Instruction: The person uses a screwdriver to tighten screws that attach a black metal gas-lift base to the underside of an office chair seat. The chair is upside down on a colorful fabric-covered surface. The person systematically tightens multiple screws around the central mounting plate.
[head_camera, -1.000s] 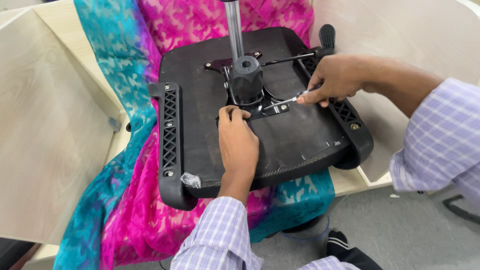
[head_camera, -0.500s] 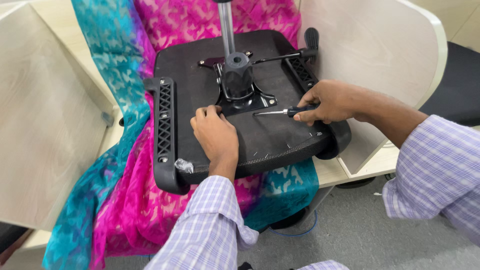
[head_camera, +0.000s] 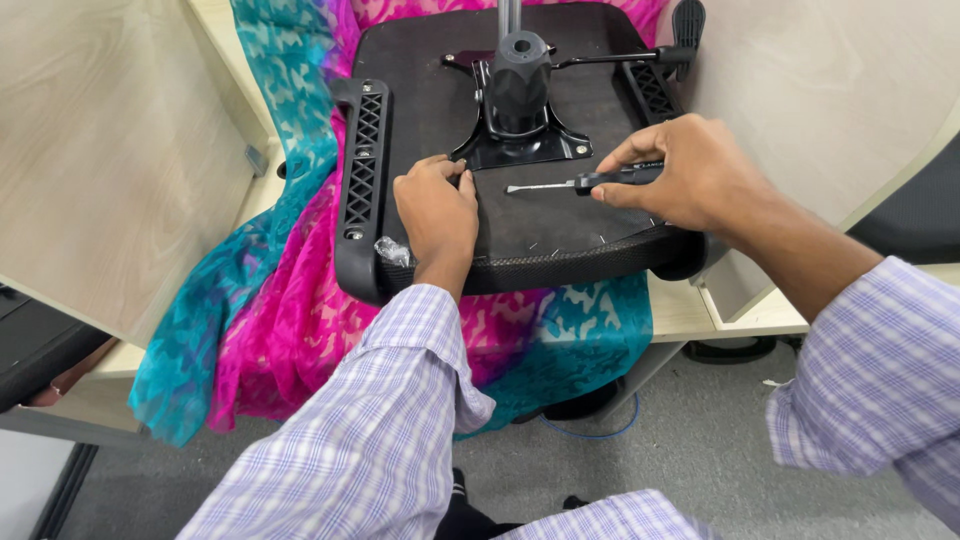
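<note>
I see an upturned black seat lying on a pink and teal cloth spread over the worktop. My right hand has its grip clenched on a screwdriver, the tip pointing left across the seat base, just below the metal bracket. My left hand rests curled on the seat, fingertips beside the bracket's corner, grasping nothing I can make out.

seat base on cloth, cloth on desk
</note>
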